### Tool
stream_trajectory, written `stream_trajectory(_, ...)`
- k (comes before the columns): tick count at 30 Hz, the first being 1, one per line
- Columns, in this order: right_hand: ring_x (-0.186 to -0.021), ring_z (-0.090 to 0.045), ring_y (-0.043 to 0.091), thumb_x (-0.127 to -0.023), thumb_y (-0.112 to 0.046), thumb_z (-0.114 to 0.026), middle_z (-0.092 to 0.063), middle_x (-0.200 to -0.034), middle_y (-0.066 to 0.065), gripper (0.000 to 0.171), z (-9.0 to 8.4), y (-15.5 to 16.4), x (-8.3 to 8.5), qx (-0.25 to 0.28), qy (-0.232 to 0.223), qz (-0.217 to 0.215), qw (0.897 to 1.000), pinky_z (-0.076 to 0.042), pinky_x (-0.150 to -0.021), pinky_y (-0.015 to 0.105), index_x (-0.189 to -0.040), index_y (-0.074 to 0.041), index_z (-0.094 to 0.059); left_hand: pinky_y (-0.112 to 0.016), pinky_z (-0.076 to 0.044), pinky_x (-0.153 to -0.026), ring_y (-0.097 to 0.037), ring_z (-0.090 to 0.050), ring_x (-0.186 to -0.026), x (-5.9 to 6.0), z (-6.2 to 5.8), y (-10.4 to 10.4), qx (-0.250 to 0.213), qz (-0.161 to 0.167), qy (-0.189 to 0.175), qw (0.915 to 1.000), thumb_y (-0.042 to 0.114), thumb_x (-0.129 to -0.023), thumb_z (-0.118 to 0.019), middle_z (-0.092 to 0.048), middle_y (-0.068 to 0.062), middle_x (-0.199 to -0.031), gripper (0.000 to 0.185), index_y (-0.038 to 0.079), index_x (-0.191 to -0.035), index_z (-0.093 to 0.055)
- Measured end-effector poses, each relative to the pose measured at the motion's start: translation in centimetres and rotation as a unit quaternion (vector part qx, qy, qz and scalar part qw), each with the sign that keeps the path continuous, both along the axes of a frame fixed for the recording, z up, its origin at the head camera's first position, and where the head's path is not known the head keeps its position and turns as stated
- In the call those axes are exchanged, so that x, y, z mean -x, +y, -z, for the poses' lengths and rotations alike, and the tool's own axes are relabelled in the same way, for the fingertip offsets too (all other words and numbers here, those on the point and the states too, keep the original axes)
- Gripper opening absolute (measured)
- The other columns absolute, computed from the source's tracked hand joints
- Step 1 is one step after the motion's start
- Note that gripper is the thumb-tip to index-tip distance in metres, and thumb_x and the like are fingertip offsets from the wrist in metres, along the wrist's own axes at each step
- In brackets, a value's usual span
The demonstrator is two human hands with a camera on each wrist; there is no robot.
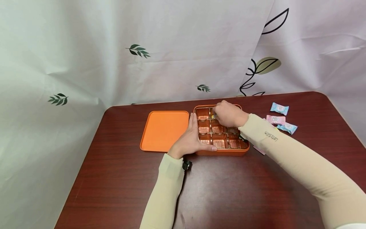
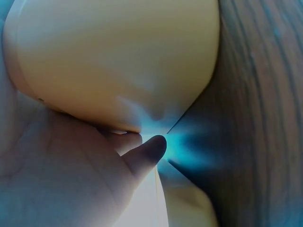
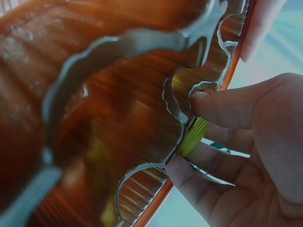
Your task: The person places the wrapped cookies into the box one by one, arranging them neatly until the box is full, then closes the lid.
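An orange box (image 1: 223,153) holds a shiny copper-brown divided tray (image 1: 219,143). My left hand (image 1: 187,141) braces its front left corner, fingers straight along the left side and thumb laid along the front. In the left wrist view that hand (image 2: 80,161) lies against the box wall (image 2: 118,61). My right hand (image 1: 229,114) reaches over the back row of compartments. Between its thumb and fingers, in the right wrist view, it pinches a yellow-wrapped candy (image 3: 194,137) with a zigzag edge, down at the tray's dividers. The candy is partly hidden by the fingers.
The orange lid (image 1: 164,130) lies left of the box. Right of it are blue candies (image 1: 279,108) and pink candies (image 1: 275,120), some partly covered by the right sleeve (image 1: 274,146). A pale curtain (image 1: 171,73) hangs behind the dark red table (image 1: 120,190).
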State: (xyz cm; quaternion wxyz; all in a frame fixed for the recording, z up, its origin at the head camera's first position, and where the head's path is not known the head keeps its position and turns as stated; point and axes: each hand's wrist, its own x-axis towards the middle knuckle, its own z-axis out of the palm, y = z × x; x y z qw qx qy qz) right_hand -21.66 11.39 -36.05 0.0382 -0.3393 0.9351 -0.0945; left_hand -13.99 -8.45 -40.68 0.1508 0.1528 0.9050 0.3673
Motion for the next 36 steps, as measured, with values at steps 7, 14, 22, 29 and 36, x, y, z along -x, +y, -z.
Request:
stream_trajectory(7, -0.096, -0.063, 0.038, -0.095, -0.001, -0.061, -0.067, -0.089, 0.018, 0.012, 0.2, 0.1, 0.0, -0.01, -0.006, -0.003, 1.0, -0.051, -0.087, 0.049, -0.092, 0.003, -0.071, -0.038, -0.02, -0.12, -0.02, 0.009, -0.152, 0.0, 0.0, 0.0, 0.0, 0.001, -0.002, 1.0, 0.063, -0.066, -0.087, 0.029, -0.006, -0.164, 0.152, 0.012, -0.157, 0.024)
stream_trajectory(14, -0.094, -0.065, 0.034, -0.096, -0.003, -0.061, -0.068, -0.091, 0.016, 0.013, 0.2, 0.3, 0.0, -0.005, -0.014, -0.005, 1.0, -0.053, -0.083, 0.047, -0.096, 0.004, -0.072, -0.039, -0.021, -0.119, -0.019, 0.009, -0.152, 0.0, 0.0, -0.1, -0.002, 0.002, -0.002, 1.0, 0.064, -0.066, -0.086, 0.03, -0.003, -0.163, 0.152, 0.013, -0.157, 0.024)
stream_trajectory(22, -0.109, -0.06, 0.036, -0.096, -0.007, -0.066, -0.069, -0.108, 0.018, 0.017, -0.1, 0.6, -0.2, 0.005, -0.02, 0.003, 1.0, -0.05, -0.093, 0.05, -0.109, 0.002, -0.073, -0.039, -0.021, -0.12, -0.019, 0.01, -0.152, 0.0, 0.0, -0.1, 0.0, 0.003, -0.001, 1.0, 0.064, -0.067, -0.086, 0.028, -0.007, -0.164, 0.151, 0.012, -0.156, 0.024)
stream_trajectory(29, -0.105, -0.061, 0.037, -0.09, -0.002, -0.07, -0.069, -0.105, 0.017, 0.018, -0.7, 1.4, -0.3, 0.023, -0.001, -0.012, 1.0, -0.048, -0.094, 0.051, -0.108, 0.002, -0.073, -0.039, -0.024, -0.119, -0.021, 0.005, -0.152, 0.1, -0.1, 0.0, -0.001, 0.002, -0.005, 1.0, 0.061, -0.068, -0.087, 0.028, -0.007, -0.164, 0.15, 0.012, -0.157, 0.024)
stream_trajectory(36, -0.099, -0.062, 0.034, -0.089, 0.001, -0.067, -0.068, -0.101, 0.017, 0.018, -1.3, 2.3, -0.9, 0.038, 0.021, -0.006, 0.999, -0.051, -0.088, 0.049, -0.107, 0.004, -0.073, -0.04, -0.024, -0.119, -0.021, 0.004, -0.152, 0.0, 0.0, -0.1, 0.0, 0.003, -0.01, 0.9999, 0.06, -0.069, -0.087, 0.033, 0.002, -0.161, 0.149, 0.013, -0.156, 0.025)
